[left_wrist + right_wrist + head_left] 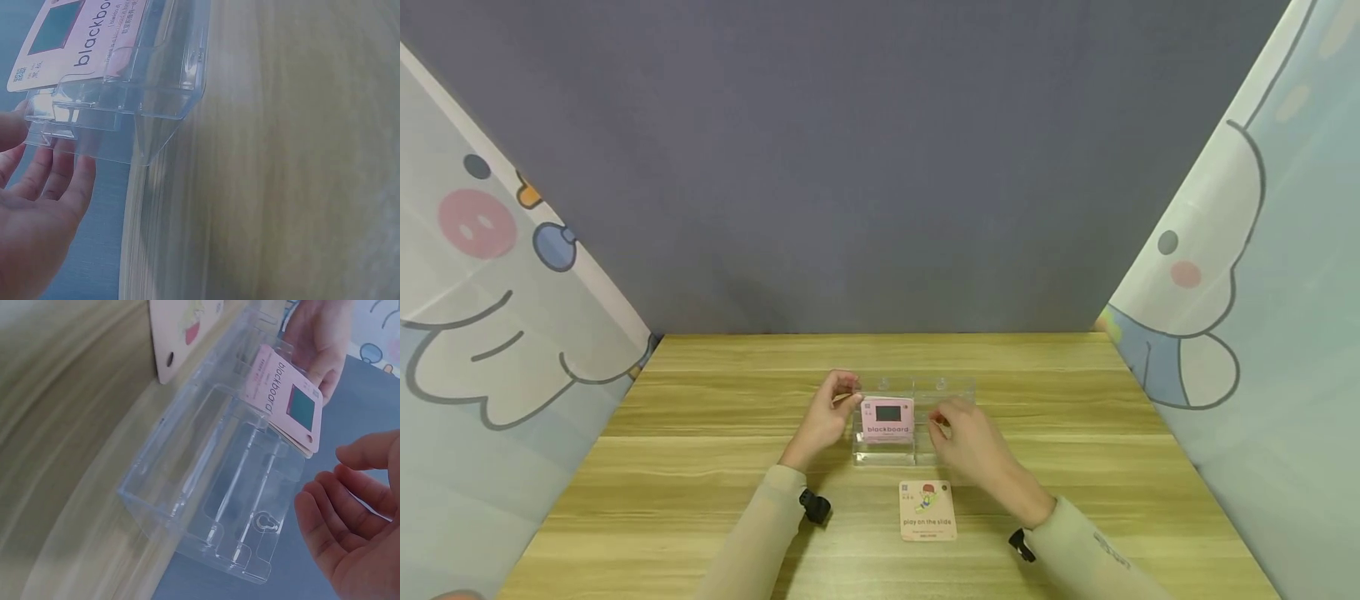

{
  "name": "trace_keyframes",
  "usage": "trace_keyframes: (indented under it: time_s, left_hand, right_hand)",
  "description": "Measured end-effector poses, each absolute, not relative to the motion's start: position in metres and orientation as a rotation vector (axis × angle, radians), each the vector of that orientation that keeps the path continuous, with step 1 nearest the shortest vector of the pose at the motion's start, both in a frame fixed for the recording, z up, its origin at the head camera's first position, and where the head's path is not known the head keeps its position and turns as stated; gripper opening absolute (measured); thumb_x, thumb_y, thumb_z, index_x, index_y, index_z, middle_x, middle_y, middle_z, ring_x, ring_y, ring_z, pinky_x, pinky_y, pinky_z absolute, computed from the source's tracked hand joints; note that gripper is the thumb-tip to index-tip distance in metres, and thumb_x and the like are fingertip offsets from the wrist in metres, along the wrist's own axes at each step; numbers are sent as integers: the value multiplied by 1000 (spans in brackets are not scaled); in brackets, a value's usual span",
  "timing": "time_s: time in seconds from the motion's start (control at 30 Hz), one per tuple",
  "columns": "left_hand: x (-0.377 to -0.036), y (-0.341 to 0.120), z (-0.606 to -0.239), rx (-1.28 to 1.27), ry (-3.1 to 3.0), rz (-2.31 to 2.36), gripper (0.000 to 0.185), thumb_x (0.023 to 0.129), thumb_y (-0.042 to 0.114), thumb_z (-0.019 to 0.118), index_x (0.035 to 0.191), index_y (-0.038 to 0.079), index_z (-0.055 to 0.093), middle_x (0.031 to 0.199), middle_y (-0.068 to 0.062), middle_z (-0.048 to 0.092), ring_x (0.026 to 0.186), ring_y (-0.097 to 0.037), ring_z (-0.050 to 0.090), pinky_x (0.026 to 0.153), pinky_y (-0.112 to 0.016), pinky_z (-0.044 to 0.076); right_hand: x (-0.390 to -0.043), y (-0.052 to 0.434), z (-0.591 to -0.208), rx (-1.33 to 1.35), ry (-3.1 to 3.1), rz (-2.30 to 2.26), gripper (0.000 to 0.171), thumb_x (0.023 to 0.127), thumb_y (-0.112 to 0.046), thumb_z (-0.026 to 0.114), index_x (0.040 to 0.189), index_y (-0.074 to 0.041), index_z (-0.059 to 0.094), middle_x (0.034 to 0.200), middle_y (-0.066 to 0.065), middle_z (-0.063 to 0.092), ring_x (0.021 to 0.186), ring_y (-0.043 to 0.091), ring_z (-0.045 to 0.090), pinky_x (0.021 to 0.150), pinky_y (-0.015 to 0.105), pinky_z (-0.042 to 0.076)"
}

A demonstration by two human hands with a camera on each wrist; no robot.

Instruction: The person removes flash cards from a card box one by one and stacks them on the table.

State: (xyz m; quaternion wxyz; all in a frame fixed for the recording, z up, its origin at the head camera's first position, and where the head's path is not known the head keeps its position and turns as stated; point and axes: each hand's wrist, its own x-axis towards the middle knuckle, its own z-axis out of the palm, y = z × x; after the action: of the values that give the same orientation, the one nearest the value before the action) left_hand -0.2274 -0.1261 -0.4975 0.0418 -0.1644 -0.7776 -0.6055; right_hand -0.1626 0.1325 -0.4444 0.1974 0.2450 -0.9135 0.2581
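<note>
On the table stands a clear plastic card holder [885, 458] with two side-by-side sections. A small stack of pink flashcards [887, 418], the front one reading "blackboard", sits upright in its left section. My left hand [824, 420] holds the holder by its left edge; in the left wrist view the fingers [59, 172] lie behind the clear wall, with the thumb in front. Beside the right section is my right hand [968, 437], its fingers loosely bent with nothing between them. The holder's right section [206, 469] contains no card.
A cream flashcard [928, 511] reading "play on the slide" lies flat on the wooden table [700, 467], in front of the holder. A dark grey panel [880, 167] rises behind the table, and cartoon-printed curtains [1247, 250] hang at both sides.
</note>
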Motion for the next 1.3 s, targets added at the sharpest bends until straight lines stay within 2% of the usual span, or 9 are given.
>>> trace_keyframes:
  time_s: [0.1,0.27,0.47,0.73,1.3]
  left_hand:
    - [-227,-126,-499,-500,-2375,-1849,30,99,-5,60,128,-5,50,119,-18,58,112,-33,57,99,-50,50]
    - [-227,-126,-499,-525,-2366,-1837,31,99,-5,60,128,-6,50,120,-19,58,112,-32,57,99,-46,51]
    - [-227,-126,-497,-520,-2377,-1834,32,99,-5,60,129,-7,48,121,-22,58,113,-34,57,100,-47,50]
    - [-228,-126,-498,-489,-2396,-1846,31,100,-3,60,129,-6,49,120,-19,58,114,-32,57,101,-49,49]
    - [-226,-125,-497,-510,-2380,-1868,32,100,-5,58,130,-6,48,123,-26,55,115,-36,56,102,-49,49]
  right_hand:
    - [-164,131,-442,666,-2551,750,10,83,-2,80,86,-5,71,82,3,67,73,17,64,63,25,55]
    - [-167,130,-439,634,-2537,789,10,82,-3,79,89,-5,72,85,3,68,75,18,64,64,27,55]
    - [-172,127,-438,646,-2500,801,12,83,-3,79,92,-4,72,88,4,70,78,23,67,67,30,56]
    - [-178,121,-437,645,-2486,793,14,84,-5,80,95,-4,73,91,4,70,83,19,66,73,34,58]
    - [-186,111,-438,738,-2462,738,16,83,-8,81,97,-4,74,94,5,72,87,21,67,78,34,58]
